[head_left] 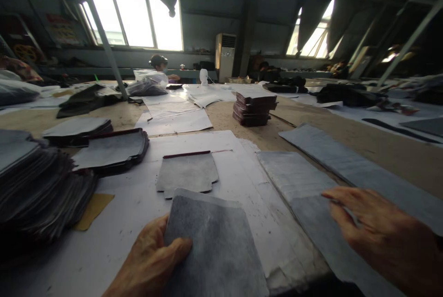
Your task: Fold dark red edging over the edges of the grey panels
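My left hand (157, 253) grips a grey-blue sheet panel (212, 237) by its left edge, thumb on top, over the front of the table. My right hand (374, 228) is closed in a pinch at the far edge of the top grey panel (308, 214) on a layered row of long pieces (290, 168). Its fingertips touch that panel's corner. Just beyond the held sheet, a notched grey panel with a dark red edge (188, 172) lies flat on white paper (138, 216).
Tall stacks of dark-edged panels (38, 186) stand at left, with smaller stacks (114, 149) behind. A dark red bundle (254, 108) sits mid-table. Another long grey strip (363, 163) lies at right. A metal pole (100, 29) rises at left. A person (159, 64) sits across the table.
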`<state>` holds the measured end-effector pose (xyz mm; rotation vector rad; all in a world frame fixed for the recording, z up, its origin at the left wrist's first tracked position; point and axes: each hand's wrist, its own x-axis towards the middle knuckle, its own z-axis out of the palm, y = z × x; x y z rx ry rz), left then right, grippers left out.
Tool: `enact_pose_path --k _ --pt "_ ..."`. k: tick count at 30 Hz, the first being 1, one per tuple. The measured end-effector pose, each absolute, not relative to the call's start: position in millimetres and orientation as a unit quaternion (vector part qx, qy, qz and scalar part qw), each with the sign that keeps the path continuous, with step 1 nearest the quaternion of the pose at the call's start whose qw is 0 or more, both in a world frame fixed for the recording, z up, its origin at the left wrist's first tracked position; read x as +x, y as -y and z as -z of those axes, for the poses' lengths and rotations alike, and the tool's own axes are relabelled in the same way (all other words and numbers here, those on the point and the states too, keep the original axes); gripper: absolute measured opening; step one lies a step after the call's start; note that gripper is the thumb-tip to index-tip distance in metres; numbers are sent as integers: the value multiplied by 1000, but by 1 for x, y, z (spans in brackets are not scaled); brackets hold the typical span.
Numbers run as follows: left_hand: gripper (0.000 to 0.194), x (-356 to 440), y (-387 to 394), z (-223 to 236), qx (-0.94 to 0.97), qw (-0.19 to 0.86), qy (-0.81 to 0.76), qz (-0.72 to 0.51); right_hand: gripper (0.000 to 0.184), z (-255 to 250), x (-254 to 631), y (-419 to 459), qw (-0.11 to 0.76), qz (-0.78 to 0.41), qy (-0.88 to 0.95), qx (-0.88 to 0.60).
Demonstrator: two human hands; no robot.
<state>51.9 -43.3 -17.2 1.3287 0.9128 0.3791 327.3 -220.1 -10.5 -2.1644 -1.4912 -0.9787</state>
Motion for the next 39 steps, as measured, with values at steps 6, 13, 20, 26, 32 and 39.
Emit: enact_pose_path --k 6,13,20,26,32,39 --pt "34 9 30 16 721 521 -432 -148 30 15 237 161 304 151 737 -584" --pt "37 -5 14 29 888 76 -360 -274 36 46 195 133 231 151 783 -558" --pt "32 44 5 36 954 120 -223 -159 38 55 196 145 197 213 781 -554" --pt "29 54 -10 32 952 155 -242 -107 20 35 208 125 303 80 724 -614" --pt "26 52 -8 38 936 202 -234 -170 32 26 227 89 196 1 755 -626" --pt "22 48 -3 40 937 208 -157 -233 27 36 233 102 250 108 764 -584"
